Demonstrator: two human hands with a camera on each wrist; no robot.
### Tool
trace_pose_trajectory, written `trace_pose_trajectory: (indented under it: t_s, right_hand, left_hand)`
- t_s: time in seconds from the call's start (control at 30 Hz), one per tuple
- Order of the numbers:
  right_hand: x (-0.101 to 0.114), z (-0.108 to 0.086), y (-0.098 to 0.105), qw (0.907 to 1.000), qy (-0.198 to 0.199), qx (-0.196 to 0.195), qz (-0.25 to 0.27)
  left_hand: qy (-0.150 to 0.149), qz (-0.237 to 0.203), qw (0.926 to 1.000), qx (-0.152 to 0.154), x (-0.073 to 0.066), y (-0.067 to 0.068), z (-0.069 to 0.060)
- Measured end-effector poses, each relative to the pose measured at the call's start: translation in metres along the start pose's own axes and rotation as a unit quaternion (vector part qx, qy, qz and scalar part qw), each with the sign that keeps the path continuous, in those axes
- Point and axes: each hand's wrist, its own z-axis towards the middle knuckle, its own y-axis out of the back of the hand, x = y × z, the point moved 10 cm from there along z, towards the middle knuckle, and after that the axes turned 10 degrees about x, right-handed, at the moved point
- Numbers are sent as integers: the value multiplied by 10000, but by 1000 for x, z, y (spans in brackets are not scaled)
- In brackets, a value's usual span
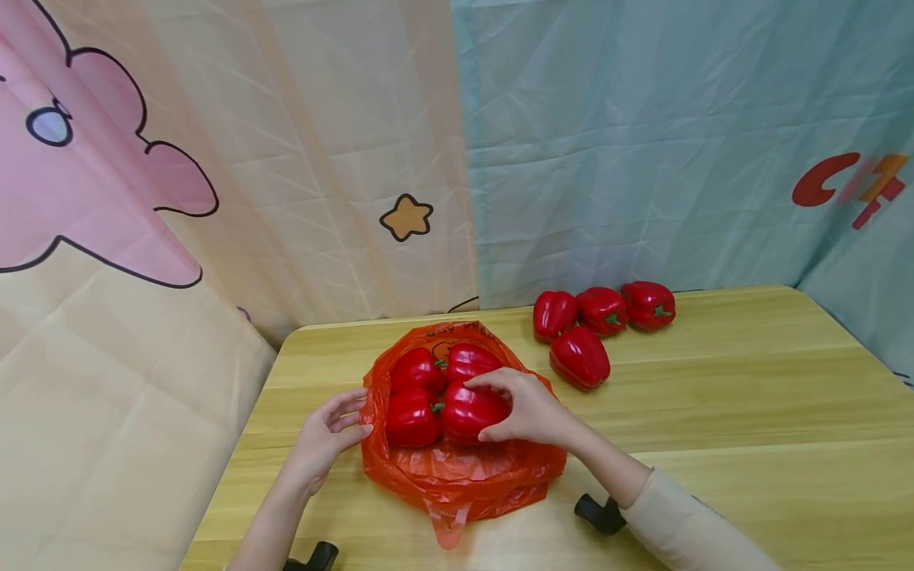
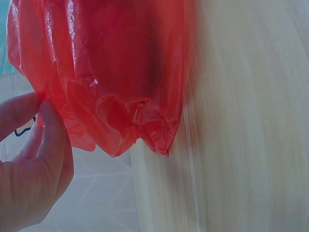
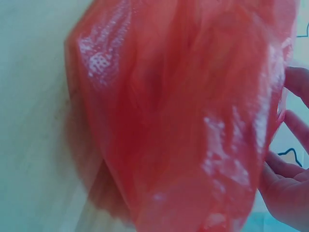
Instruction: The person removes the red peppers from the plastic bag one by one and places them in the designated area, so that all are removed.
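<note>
An orange-red plastic bag [image 1: 493, 498] lies with its mouth spread upward on the wooden table. Several glossy red bell peppers [image 1: 412, 416] sit inside it. My left hand [image 1: 324, 436] pinches the bag's left rim between thumb and fingers; the left wrist view shows that hand [image 2: 36, 164] against the thin red film. Reaching over the right rim, my right hand [image 1: 531, 408] holds the near-right bell pepper [image 1: 466, 416] between thumb and fingers. In the right wrist view the bag's side [image 3: 183, 121] hides that pepper and part of the hand [image 3: 289, 188].
More red bell peppers [image 1: 580, 357] lie in a group on the table [image 1: 714, 412] behind and right of the bag. Black wrist-mounted parts [image 1: 600, 514] show below the forearms. A printed curtain [image 1: 343, 174] hangs along the table's back edge.
</note>
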Motion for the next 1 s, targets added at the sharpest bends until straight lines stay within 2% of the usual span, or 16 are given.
trace_pose_trajectory:
  t_s: [0.43,1.0]
  right_hand:
    - [7,-7,18,10000,84,-10,-29]
    - [6,-27,58,9990,18,-435,-79]
  left_hand:
    - [-94,-32,9999,38,0,0,0]
    - [-123,-70,9999,48,-1,2,-2]
